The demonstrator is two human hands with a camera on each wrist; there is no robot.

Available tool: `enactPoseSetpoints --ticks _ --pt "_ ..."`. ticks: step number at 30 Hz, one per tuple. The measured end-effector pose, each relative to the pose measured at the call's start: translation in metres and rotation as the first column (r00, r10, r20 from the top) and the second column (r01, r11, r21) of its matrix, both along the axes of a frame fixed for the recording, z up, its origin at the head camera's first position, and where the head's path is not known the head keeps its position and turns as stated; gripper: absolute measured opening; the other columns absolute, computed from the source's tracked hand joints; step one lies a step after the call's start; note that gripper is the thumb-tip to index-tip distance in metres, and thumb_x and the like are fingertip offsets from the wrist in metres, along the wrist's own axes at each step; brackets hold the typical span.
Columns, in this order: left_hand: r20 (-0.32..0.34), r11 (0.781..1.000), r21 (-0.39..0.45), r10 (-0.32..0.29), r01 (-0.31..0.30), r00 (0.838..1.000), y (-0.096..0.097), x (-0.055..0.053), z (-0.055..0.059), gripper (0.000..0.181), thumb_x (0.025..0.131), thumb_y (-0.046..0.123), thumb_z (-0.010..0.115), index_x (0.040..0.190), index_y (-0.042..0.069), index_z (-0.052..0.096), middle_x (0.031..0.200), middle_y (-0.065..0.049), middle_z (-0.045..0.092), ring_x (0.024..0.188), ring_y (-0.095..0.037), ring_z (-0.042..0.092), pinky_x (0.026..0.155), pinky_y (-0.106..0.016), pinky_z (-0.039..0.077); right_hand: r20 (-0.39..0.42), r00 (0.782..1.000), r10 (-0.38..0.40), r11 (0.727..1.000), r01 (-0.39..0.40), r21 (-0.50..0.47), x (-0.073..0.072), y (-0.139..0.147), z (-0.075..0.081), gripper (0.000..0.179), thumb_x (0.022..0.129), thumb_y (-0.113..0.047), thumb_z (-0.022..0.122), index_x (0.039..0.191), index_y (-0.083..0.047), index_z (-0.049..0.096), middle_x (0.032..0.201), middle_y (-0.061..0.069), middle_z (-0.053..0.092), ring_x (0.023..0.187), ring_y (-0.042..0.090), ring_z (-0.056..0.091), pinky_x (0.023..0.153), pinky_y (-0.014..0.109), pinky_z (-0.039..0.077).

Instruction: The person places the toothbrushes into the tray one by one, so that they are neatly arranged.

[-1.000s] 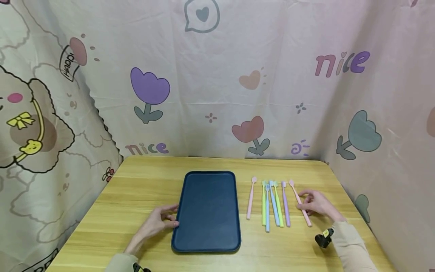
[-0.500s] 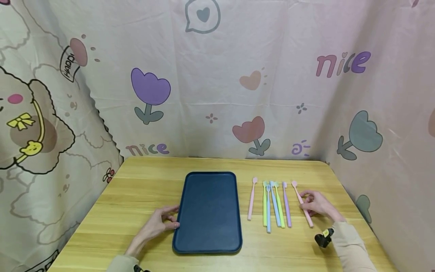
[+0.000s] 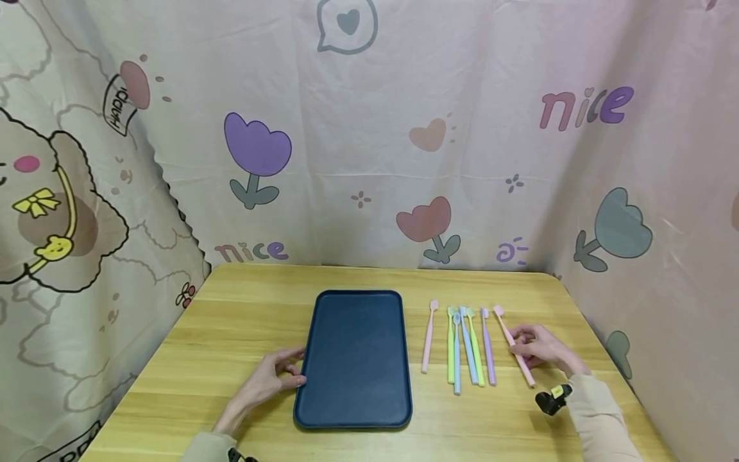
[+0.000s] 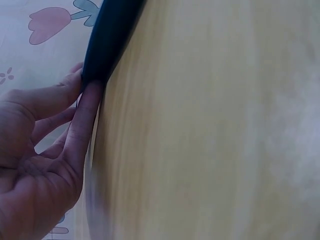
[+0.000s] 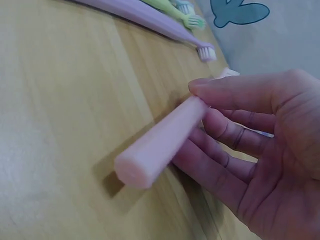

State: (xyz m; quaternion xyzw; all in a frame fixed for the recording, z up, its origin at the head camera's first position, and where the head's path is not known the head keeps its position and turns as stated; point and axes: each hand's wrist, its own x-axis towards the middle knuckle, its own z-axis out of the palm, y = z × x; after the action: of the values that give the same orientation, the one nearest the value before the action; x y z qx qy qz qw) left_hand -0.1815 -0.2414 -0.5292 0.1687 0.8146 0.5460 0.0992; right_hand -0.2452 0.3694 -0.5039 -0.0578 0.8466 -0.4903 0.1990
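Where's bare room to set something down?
Crowded: green and blue toothbrushes, bunched beside the purple toothbrush. Free: inside the tray; the table left of it, beyond the left hand; the table in front of those toothbrushes, between tray and right sleeve.

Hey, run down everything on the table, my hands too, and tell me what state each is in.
Tray: right side up, left rim pinched
Rightmost pink toothbrush: held, slanting
Leftmost pink toothbrush: lying loose
Green toothbrushes, blue toothbrushes: lying bunched, two each
Purple toothbrush: lying beside the bunch
Left hand: pinching the tray
Right hand: pinching the rightmost toothbrush
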Motion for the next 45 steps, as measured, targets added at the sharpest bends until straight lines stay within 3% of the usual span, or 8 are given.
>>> enactPoseSetpoints --ticks 18,24,32,45 --pt "0.014 1.000 0.012 0.005 -0.006 1.000 0.000 0.001 0.003 0.070 0.088 0.008 0.077 0.143 -0.017 0.042 0.130 -0.036 0.054 0.089 -0.003 0.062 0.075 -0.018 0.054 0.047 0.999 0.013 0.997 -0.009 -0.081 -0.002 -0.020 0.015 0.052 0.096 -0.010 0.065 0.132 0.017 0.039 0.100 0.011 0.062 0.075 0.015 0.066 0.067 0.034 0.063" --pt "0.021 1.000 -0.003 0.010 -0.010 1.000 -0.001 0.001 0.004 0.070 0.088 0.010 0.077 0.142 -0.017 0.043 0.130 -0.036 0.055 0.089 -0.003 0.062 0.077 -0.017 0.054 0.068 0.998 0.017 0.992 -0.009 -0.125 0.000 -0.043 0.020 0.050 0.096 -0.007 0.062 0.132 0.018 0.038 0.099 0.008 0.059 0.075 0.014 0.065 0.068 0.031 0.063" --pt "-0.008 1.000 -0.015 0.020 -0.020 1.000 0.002 0.003 0.001 0.067 0.087 0.008 0.078 0.140 -0.017 0.046 0.129 -0.037 0.055 0.089 -0.002 0.062 0.078 -0.016 0.053 0.087 0.995 -0.055 0.990 0.065 -0.123 0.006 -0.084 0.024 0.051 0.096 -0.004 0.062 0.135 0.014 0.035 0.105 0.013 0.057 0.076 0.017 0.065 0.068 0.033 0.063" --pt "-0.038 0.999 -0.021 0.039 -0.040 0.999 0.007 0.002 0.000 0.064 0.085 0.008 0.079 0.137 -0.016 0.050 0.127 -0.035 0.059 0.089 -0.004 0.064 0.078 -0.017 0.053 0.110 0.994 0.001 0.973 0.024 -0.230 0.006 -0.144 0.027 0.050 0.095 -0.004 0.064 0.134 0.013 0.037 0.099 0.009 0.061 0.072 0.015 0.067 0.071 0.035 0.064"
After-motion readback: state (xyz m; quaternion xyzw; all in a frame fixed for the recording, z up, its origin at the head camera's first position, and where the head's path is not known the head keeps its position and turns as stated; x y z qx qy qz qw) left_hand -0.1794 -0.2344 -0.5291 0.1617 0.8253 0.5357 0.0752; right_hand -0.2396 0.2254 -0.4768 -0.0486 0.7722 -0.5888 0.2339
